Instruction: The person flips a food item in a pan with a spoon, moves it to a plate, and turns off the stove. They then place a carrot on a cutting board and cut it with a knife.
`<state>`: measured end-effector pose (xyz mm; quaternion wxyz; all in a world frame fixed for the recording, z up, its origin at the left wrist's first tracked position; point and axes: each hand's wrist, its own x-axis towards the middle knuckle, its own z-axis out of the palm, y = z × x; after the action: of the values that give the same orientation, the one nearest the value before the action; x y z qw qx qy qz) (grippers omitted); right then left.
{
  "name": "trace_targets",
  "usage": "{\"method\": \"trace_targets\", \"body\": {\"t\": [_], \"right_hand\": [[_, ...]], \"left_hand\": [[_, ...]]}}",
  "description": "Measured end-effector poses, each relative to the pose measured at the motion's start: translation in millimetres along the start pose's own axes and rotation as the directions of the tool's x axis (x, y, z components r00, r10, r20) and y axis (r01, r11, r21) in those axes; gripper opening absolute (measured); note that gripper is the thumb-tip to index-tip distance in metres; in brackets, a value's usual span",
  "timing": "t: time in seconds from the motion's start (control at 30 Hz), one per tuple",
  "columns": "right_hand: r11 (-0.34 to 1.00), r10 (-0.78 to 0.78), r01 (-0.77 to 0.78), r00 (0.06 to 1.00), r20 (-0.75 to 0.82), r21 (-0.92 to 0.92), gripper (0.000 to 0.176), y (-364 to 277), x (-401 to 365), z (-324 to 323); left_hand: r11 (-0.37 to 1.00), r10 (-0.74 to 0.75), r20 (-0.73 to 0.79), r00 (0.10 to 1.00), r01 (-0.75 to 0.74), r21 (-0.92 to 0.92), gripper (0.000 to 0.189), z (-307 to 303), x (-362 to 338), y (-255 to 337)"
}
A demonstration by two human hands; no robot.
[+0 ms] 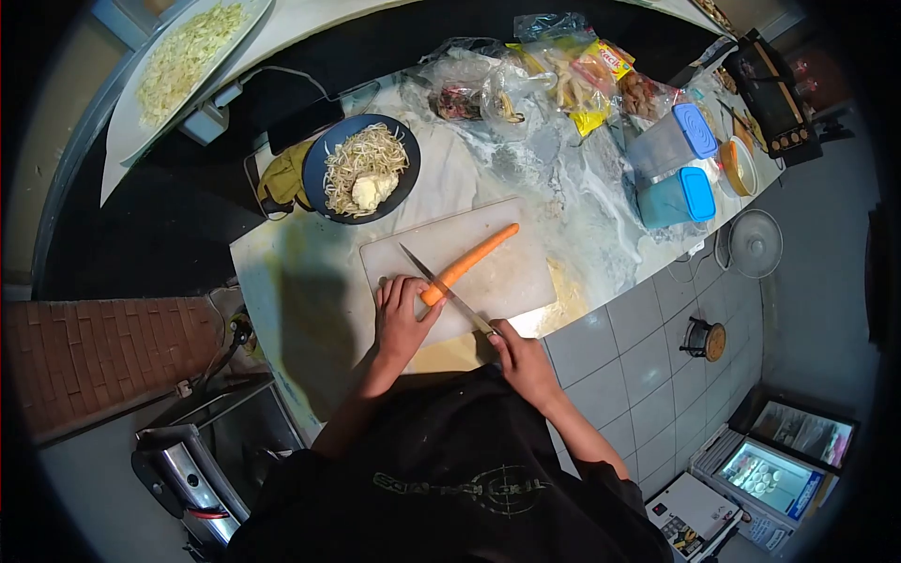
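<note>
A peeled carrot (pixel 481 256) lies slantwise across a white cutting board (pixel 404 258). My left hand (pixel 404 312) is closed on the carrot's near end, fingers on top and thumb at its side. In my right hand (pixel 522 361) is the handle of a kitchen knife (pixel 460 303). Its blade crosses over the carrot close to my left fingertips, with the point toward the upper left. Just beyond the board is a dark plate (pixel 405 188) holding bean sprouts (pixel 361 155) and a pale yellow lump (pixel 374 191).
Plastic bags of food (pixel 577 80) lie along the counter's back. Two containers with blue lids (pixel 697 194) and a tub (pixel 739 167) stand at the right. A tray of shredded cabbage (pixel 188 61) rests on the upper ledge. A stool (pixel 704 340) stands on the tiled floor.
</note>
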<state>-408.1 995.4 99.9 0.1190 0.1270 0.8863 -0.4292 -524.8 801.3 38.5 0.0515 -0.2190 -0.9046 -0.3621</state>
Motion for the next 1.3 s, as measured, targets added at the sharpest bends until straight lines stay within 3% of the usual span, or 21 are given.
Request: {"method": "trace_targets", "body": {"t": [0.07,0.27,0.33,0.4,0.53,0.67,0.73,0.9,0.97,1.0,1.07,1.13,1.2,1.23,1.3], "right_hand": [[1.000,0.003,-0.003,1.000,-0.001,0.005,0.022,3,4,-5],[0.993,0.108,-0.118,0.948,-0.299,-0.017,0.019,19,21,-29],[0.992,0.111,-0.125,0.953,-0.283,-0.031,0.020,13,19,-30],[1.000,0.012,-0.007,0.966,-0.258,0.021,0.020,6,12,-21],[0.995,-0.099,0.099,0.991,-0.091,-0.009,0.019,-5,-1,2],[0.998,0.033,-0.033,0.999,0.016,-0.050,0.020,1,6,-1],[0.995,-0.007,0.006,1.000,-0.008,-0.096,0.021,5,10,-5],[0.999,-0.029,0.027,0.999,0.041,0.042,0.023,18,19,-14],[0.998,-0.005,0.013,0.994,-0.105,0.069,0.021,27,21,-17],[0.998,-0.005,0.013,0.994,-0.106,0.068,0.021,26,23,-24],[0.991,0.108,-0.121,0.974,-0.200,-0.056,0.021,23,27,-37],[0.985,0.109,-0.136,0.966,-0.235,-0.104,0.020,20,26,-37],[0.991,-0.041,0.001,0.953,-0.300,-0.132,0.020,11,20,-27],[0.995,-0.001,-0.021,0.974,-0.225,-0.097,0.019,11,16,-18],[0.994,-0.091,0.079,0.983,-0.157,-0.080,0.018,10,6,2]], "left_hand": [[1.000,0.009,0.000,1.000,-0.009,-0.008,0.035,3,0,0],[1.000,0.004,-0.017,1.000,-0.004,-0.007,0.036,4,1,-1],[1.000,0.003,-0.014,1.000,-0.003,-0.007,0.036,3,2,0],[1.000,-0.001,-0.011,1.000,0.001,-0.004,0.036,2,1,0],[1.000,0.029,-0.036,0.999,-0.029,0.000,0.035,4,1,-3],[0.999,0.037,-0.029,0.999,-0.037,-0.003,0.035,3,-1,-3],[0.999,0.037,-0.040,0.999,-0.036,0.006,0.034,5,-1,-5],[0.999,0.046,-0.047,0.998,-0.046,0.005,0.032,6,-1,-6],[0.999,0.049,-0.055,0.997,-0.048,0.014,0.033,6,-1,-6],[0.999,0.049,-0.056,0.997,-0.048,0.013,0.033,5,-1,-6],[0.999,0.049,-0.042,0.998,-0.049,0.010,0.035,4,0,-4],[0.999,0.041,-0.031,0.999,-0.041,0.004,0.035,3,0,-4],[0.999,0.034,-0.017,0.999,-0.034,-0.001,0.036,4,-1,-3],[0.999,0.033,-0.018,0.999,-0.033,-0.006,0.036,4,-1,-3],[0.999,0.035,-0.015,0.999,-0.035,-0.007,0.036,4,0,-4]]}}
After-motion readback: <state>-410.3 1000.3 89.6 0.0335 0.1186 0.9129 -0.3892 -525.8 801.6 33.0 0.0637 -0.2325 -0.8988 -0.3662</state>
